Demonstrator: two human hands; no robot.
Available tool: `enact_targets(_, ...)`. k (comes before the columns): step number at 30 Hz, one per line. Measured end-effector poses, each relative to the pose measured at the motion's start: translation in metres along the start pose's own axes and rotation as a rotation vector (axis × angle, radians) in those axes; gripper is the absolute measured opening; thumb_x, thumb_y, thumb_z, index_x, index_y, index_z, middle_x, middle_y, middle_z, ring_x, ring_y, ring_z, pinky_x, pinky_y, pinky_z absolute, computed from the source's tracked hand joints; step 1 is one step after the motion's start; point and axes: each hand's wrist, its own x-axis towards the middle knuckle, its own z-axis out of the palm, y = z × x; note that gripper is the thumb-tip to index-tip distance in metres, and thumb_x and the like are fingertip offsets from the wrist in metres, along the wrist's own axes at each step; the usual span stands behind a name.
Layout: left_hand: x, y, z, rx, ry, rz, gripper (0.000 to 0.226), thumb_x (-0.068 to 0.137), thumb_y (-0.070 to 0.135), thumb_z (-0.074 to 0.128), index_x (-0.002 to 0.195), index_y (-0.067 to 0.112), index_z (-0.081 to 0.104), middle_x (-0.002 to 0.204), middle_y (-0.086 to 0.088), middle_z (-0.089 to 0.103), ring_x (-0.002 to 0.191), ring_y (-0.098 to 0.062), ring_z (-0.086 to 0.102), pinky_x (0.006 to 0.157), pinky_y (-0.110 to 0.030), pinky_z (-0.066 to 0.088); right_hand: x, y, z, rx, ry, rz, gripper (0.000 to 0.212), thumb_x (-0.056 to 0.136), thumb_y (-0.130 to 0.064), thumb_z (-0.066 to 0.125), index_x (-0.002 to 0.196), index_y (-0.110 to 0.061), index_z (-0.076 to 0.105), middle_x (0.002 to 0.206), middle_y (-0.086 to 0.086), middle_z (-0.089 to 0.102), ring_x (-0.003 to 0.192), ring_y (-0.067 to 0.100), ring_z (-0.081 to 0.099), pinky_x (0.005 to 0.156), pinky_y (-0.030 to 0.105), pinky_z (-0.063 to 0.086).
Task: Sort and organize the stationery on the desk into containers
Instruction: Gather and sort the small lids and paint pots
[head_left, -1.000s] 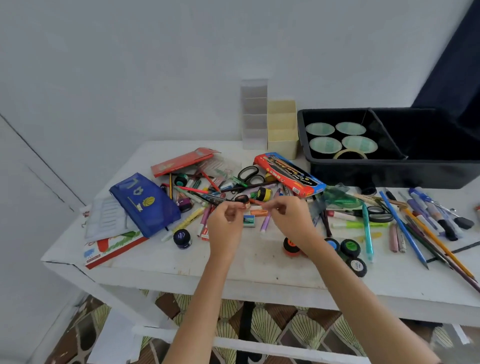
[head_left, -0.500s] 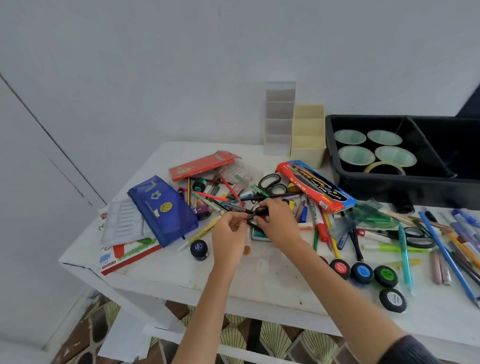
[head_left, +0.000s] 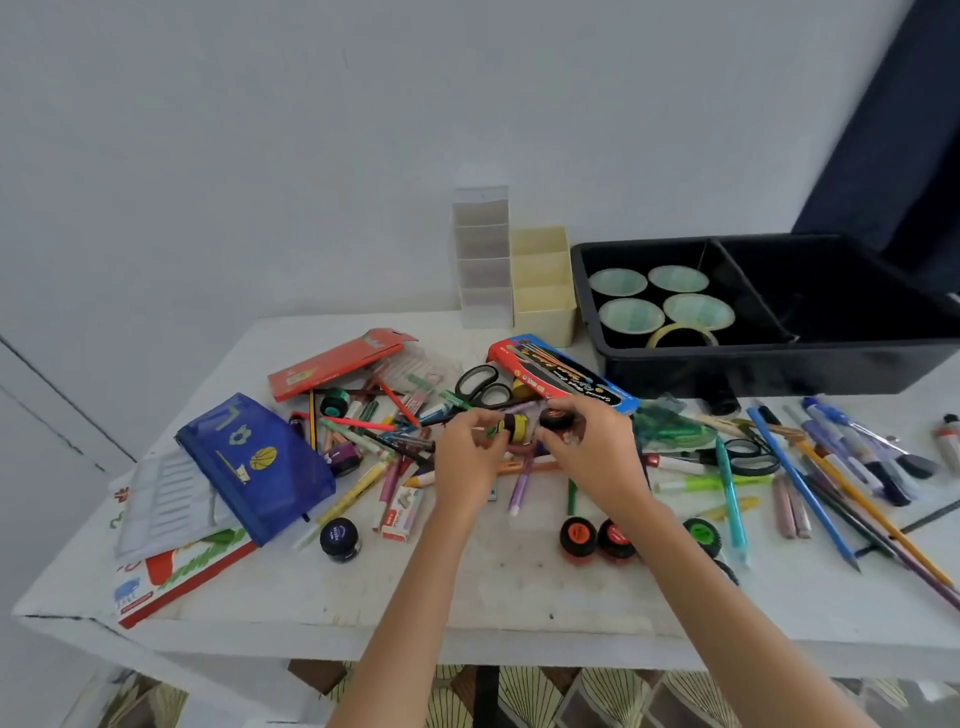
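Yellow and black, a small banded pot sits between your two hands, above the heap of pens in the middle of the white desk. Your left hand has thumb and forefinger curled in against the pot's near side, pinching there. Whether the pot is lifted off the heap cannot be told from this view. Your right hand curls thumb and fingers round a red-topped black pot, held just beside the banded one.

Half a second ago both hands were closed together on a dark pen over the same heap, with no pot between the fingers. That pen is out of your grip now. The coloured-lid pots are still near the desk's front edge, now partly hidden by your right forearm. The black tray with its tape rolls, the cream organiser and the blue pencil case lie where they lay.
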Motion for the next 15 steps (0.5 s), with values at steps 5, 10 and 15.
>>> enact_targets(5, 0.013, -0.005, 0.013, 0.142, -0.128, 0.041, 0.039, 0.086, 0.008, 0.065, 0.123, 0.017, 0.058, 0.119, 0.005, 0.056, 0.098, -0.006, 0.051, 0.082, -0.02, 0.04, -0.01, 0.017, -0.026, 0.001, 0.045, 0.064, 0.023, 0.078, -0.016, 0.074, 0.1, -0.02, 0.068, 0.089, -0.011, 0.063, 0.081, 0.007, 0.057, 0.075, 0.018, 0.043)
enact_targets(10, 0.019, -0.014, 0.018, 0.229, -0.059, 0.043, 0.039, 0.082, 0.009, 0.069, 0.118, 0.02, 0.061, 0.119, -0.001, 0.061, 0.114, -0.022, 0.052, 0.094, -0.036, 0.042, -0.021, 0.029, -0.04, -0.002, 0.064, 0.095, 0.024, 0.078, -0.02, 0.074, 0.101, -0.023, 0.068, 0.089, -0.011, 0.065, 0.075, -0.002, 0.054, 0.068, 0.011, 0.042)
enact_targets(15, 0.005, -0.002, 0.016, 0.13, 0.009, 0.13, 0.034, 0.082, 0.006, 0.068, 0.115, 0.013, 0.062, 0.11, 0.001, 0.055, 0.106, -0.018, 0.055, 0.088, -0.025, 0.046, -0.032, 0.029, -0.048, 0.016, 0.075, 0.14, 0.023, 0.079, -0.02, 0.075, 0.1, -0.024, 0.067, 0.091, -0.011, 0.065, 0.084, 0.003, 0.059, 0.074, 0.016, 0.048)
